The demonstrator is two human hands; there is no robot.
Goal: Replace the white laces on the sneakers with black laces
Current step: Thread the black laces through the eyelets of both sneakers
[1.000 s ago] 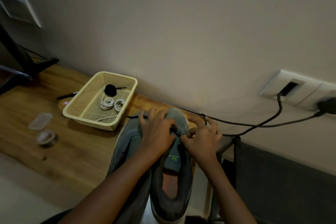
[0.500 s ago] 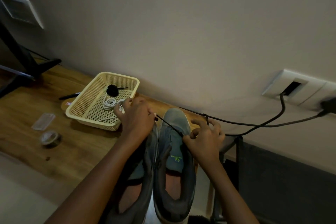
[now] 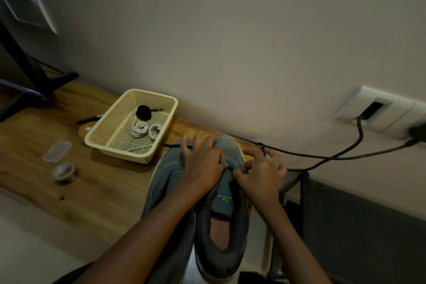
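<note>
A person's left hand (image 3: 202,168) and right hand (image 3: 258,175) meet over the eyelets of a grey fabric sneaker (image 3: 228,145), which lies toe to the wall beside its grey partner (image 3: 166,182) at the near edge of a wooden table (image 3: 103,191). The thumb and forefinger of each hand appear to pinch a thin black lace (image 3: 228,166) at the shoe's throat. The other left fingers are spread over the toe, and the other right fingers are curled and raised. A loose strand of the lace runs left from under the left hand toward a cream perforated plastic basket (image 3: 129,154), which holds coiled white laces (image 3: 140,128) and a black lace bundle (image 3: 143,112). That strand could catch on the basket corner and drag it when pulled. A black power cable (image 3: 299,153) passes just behind the right fingers and may snag. In the dim light the lace tip could miss or skip an eyelet, and a firm tug might slide the shoe off the table edge. The tongue carries yellow-green lettering with a round emblem (image 3: 222,198), seen upside down and too small to read with confidence. A red-and-white label (image 3: 88,128) by the basket is illegible.
</note>
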